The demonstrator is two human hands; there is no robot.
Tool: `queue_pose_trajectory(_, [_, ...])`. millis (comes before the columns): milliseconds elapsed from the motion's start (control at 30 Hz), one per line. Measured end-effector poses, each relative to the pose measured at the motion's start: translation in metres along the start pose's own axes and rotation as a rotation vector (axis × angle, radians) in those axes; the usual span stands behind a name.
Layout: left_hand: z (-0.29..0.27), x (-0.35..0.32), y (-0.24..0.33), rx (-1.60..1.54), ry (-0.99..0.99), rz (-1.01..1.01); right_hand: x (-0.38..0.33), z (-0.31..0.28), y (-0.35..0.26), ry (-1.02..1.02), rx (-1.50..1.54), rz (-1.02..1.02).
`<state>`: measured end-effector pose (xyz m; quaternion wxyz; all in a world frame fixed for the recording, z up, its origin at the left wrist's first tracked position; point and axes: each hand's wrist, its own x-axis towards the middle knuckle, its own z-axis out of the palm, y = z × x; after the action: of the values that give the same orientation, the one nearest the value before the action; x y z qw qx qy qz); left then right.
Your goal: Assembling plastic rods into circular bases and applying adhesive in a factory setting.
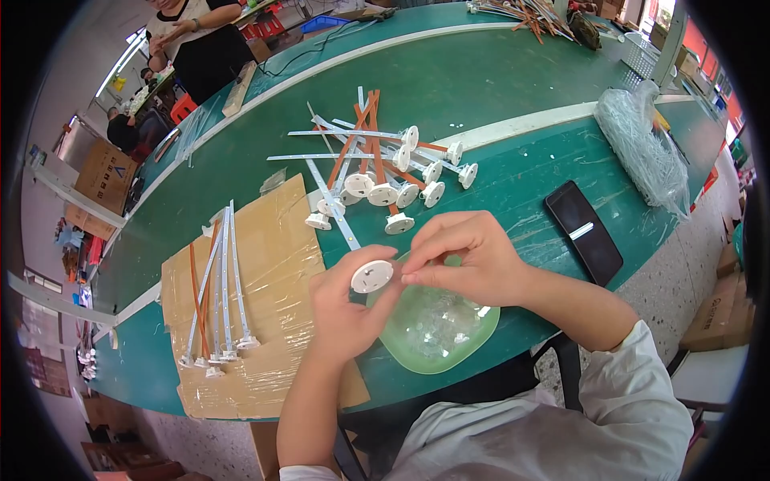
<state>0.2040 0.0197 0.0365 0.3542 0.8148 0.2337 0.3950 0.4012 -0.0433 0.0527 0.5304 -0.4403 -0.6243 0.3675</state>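
My left hand (337, 309) is closed around a white round disc (372, 276) with small slots in its face. A pale strip dotted with small spots (335, 207) runs up and away from behind that hand and seems to belong to the disc. My right hand (475, 258) pinches thumb and forefinger together at the disc's right side; whatever lies between the fingertips is too small to make out. Below both hands sits a translucent green bowl (437, 365) with small clear pieces (445, 321) inside.
Beyond my hands, several strips with white discs (383, 194) lie heaped. More strips (227, 280) rest on cardboard (277, 248) at the left. A black phone (584, 232) and a clear plastic bag (642, 144) lie at the right. A person (196, 40) stands across the green table.
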Motion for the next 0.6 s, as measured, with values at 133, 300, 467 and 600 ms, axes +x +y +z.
queue_pose_trajectory(133, [0.0053, -0.0013, 0.0012, -0.188, 0.08, 0.011, -0.0031, 0.004, 0.0014, 0.006, 0.104, 0.057])
queue_pose_trajectory(300, [-0.0017, -0.0045, -0.0013, -0.104, -0.007, 0.093, -0.0043, 0.006, 0.0013, 0.007, 0.131, 0.064])
queue_pose_trajectory(467, [-0.0017, -0.004, 0.0002, -0.16, 0.024, 0.064, -0.0018, 0.0029, -0.0002, -0.003, 0.13, 0.166])
queue_pose_trajectory(600, [-0.0036, -0.0043, -0.0003, -0.205, 0.017, 0.023, -0.0005, 0.0019, 0.007, -0.035, 0.23, 0.246])
